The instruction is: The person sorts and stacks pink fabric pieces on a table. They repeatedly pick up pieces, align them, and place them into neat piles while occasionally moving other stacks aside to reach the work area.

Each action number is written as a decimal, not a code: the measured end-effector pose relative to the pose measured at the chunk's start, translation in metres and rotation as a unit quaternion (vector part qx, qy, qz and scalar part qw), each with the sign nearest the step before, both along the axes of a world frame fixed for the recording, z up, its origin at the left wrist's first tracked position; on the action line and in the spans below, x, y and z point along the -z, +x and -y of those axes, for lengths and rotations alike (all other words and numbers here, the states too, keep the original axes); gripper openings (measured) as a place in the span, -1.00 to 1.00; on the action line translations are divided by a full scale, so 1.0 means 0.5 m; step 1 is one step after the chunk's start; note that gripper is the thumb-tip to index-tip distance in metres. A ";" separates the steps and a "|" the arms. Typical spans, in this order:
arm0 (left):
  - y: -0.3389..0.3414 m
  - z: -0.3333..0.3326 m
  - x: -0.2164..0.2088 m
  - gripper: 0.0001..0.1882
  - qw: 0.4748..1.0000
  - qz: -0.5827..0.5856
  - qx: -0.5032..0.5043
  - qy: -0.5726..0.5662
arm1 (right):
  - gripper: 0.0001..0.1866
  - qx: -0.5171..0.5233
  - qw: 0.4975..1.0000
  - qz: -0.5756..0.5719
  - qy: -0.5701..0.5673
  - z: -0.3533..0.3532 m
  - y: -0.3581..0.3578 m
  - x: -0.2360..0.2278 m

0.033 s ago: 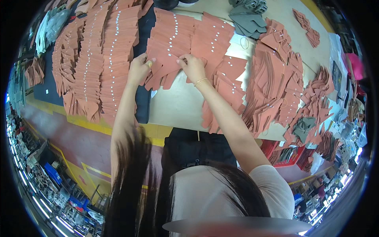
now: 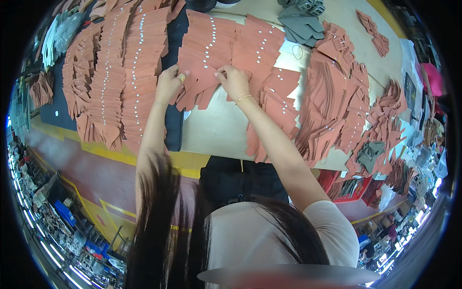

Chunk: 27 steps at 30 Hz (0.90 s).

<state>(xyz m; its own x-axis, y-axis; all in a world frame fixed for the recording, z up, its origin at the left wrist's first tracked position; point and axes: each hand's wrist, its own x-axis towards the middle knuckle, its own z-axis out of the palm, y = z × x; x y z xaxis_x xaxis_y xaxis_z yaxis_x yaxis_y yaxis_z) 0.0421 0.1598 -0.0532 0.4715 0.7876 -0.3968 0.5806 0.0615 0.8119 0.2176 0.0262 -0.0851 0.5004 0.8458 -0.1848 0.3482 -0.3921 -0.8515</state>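
My left hand [image 2: 169, 85] and my right hand [image 2: 234, 81] both grip a fanned bundle of reddish-brown cut leather pieces [image 2: 202, 77] above the beige table [image 2: 216, 130]. The pieces carry small white stickers. My right wrist wears a thin bracelet. The bundle overlaps a larger row of the same pieces [image 2: 236, 43] farther back on the table.
Long overlapped rows of brown pieces [image 2: 115, 72] lie on a dark mat [image 2: 173, 125] at left. More brown stacks [image 2: 332, 101] and loose heaps [image 2: 385, 130] fill the right. Grey pieces [image 2: 301, 19] sit at the back. Red floor with yellow lines [image 2: 96, 168] runs below.
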 end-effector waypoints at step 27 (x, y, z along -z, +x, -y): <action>0.042 0.074 -0.055 -0.49 0.847 -0.196 0.113 0.480 | -0.72 0.045 0.978 0.179 0.099 0.117 0.027 -0.083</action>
